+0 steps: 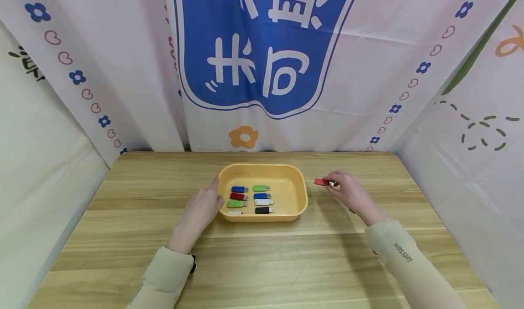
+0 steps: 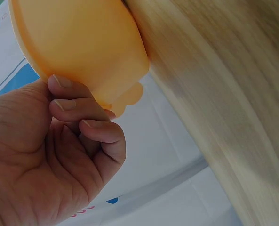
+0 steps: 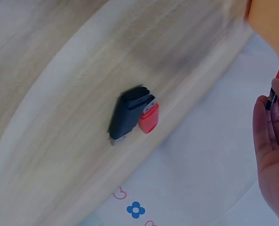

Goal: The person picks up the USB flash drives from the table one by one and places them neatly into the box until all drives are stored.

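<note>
A yellow plastic tray (image 1: 289, 195) stands on the table, holding several USB sticks in two columns. My left hand (image 1: 200, 210) grips the tray's left rim; in the left wrist view its fingers (image 2: 104, 131) curl against the outer wall. To the right of the tray, just above the table, my right hand (image 1: 351, 193) pinches a red USB stick (image 1: 320, 181) between thumb and fingertips, its red end toward the tray. The right wrist view shows a black USB stick (image 3: 126, 113) and another red USB stick (image 3: 149, 118) lying together on the table.
Inside the tray lie blue (image 1: 239, 189), dark red (image 1: 238, 196), green (image 1: 236, 204), white (image 1: 262, 202) and black (image 1: 263, 210) USB sticks. The wooden table (image 1: 270, 263) is enclosed by printed cloth (image 1: 143, 95) at the back and sides.
</note>
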A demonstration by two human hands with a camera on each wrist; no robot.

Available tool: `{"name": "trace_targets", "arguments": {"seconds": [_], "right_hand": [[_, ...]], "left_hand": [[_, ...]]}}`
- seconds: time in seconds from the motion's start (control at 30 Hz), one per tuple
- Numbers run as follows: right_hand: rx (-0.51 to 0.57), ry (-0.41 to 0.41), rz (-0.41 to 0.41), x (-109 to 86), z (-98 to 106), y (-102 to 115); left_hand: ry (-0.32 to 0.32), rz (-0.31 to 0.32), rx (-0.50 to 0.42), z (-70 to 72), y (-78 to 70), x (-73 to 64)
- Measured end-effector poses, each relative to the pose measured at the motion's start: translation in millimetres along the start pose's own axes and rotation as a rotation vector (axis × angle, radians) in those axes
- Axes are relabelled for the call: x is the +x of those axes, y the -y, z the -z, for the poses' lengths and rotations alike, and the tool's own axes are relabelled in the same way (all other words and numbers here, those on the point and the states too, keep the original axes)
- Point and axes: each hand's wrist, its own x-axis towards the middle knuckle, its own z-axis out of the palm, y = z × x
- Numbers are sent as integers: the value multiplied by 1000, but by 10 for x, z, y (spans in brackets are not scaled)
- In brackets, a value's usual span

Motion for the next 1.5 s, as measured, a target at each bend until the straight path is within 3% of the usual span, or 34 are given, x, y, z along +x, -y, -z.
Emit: {"name": "trace_targets", "arguments": {"seconds": [0.63, 1.3, 1.5], "right_hand": [[13, -57, 61, 135, -39, 227], [27, -24, 101, 307, -209, 465], [7, 24, 71, 354, -257, 575]], "left_hand": [[-19, -18, 8, 3, -15, -5], [10, 2, -3, 1, -5, -1], [9, 5, 7, -5, -4, 4]]}}
